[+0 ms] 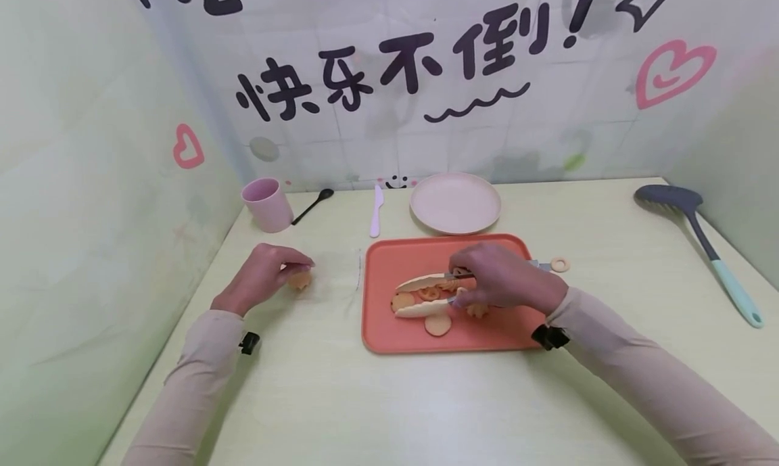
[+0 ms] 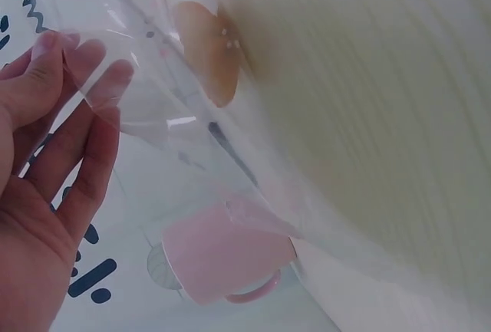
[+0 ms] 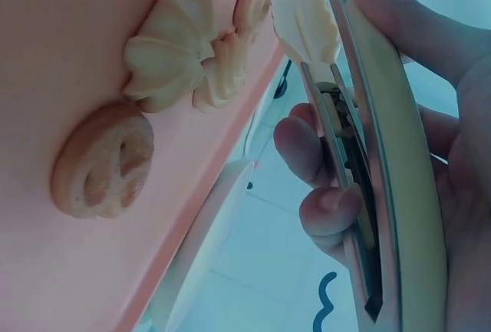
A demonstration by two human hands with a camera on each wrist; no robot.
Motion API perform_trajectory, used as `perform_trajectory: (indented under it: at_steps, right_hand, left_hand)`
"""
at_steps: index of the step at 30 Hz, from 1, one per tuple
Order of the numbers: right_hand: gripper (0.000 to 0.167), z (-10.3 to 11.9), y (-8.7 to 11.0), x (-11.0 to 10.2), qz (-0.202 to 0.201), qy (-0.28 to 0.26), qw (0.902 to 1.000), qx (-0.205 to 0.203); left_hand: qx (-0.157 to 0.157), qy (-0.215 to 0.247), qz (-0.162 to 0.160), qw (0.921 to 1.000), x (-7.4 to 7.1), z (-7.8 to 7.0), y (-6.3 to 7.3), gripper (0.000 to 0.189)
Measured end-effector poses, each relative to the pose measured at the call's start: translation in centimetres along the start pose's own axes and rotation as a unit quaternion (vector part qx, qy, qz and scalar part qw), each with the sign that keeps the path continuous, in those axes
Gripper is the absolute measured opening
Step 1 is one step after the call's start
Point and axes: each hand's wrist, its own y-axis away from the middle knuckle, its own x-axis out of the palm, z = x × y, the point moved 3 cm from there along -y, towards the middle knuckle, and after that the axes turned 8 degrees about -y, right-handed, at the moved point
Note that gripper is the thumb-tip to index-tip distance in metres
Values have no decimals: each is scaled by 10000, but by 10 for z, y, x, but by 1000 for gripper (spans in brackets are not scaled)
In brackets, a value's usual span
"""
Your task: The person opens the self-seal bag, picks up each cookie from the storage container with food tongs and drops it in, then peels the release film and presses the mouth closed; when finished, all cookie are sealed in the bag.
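My left hand (image 1: 258, 276) pinches the edge of a clear plastic bag (image 2: 134, 79) between thumb and fingers, left of the tray. A tan cookie (image 2: 209, 52) shows in the bag in the left wrist view, below the fingers in the head view. My right hand (image 1: 496, 276) grips metal tongs (image 3: 403, 140) with cream-coloured tips, held spread over the orange tray (image 1: 389, 337). Several cookies lie on that tray, among them a round one (image 1: 438, 324) and a pretzel-shaped one (image 3: 103, 163). Beside the pretzel-shaped one sits a ridged, shell-like cookie (image 3: 173, 48).
Behind the tray stands a pale pink plate (image 1: 455, 203), with a lilac knife (image 1: 376, 212) to its left. Farther left are a black spoon (image 1: 313, 205) and a pink cup (image 1: 268, 206). A slotted turner (image 1: 700, 229) lies far right, near the side wall.
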Motion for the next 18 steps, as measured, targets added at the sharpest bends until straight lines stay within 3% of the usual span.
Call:
perform_trajectory:
  at_steps: [11,18]
  right_hand:
    - [33,3,-11,-2,-135,-273,9995,-34]
    - [36,12,-44,8,-332,-750,9964,213]
  left_hand:
    - [-78,-34,-14,10000,-1,-1,0,18]
    - [-255,-110,-35,9996,-1,-1,-1,20]
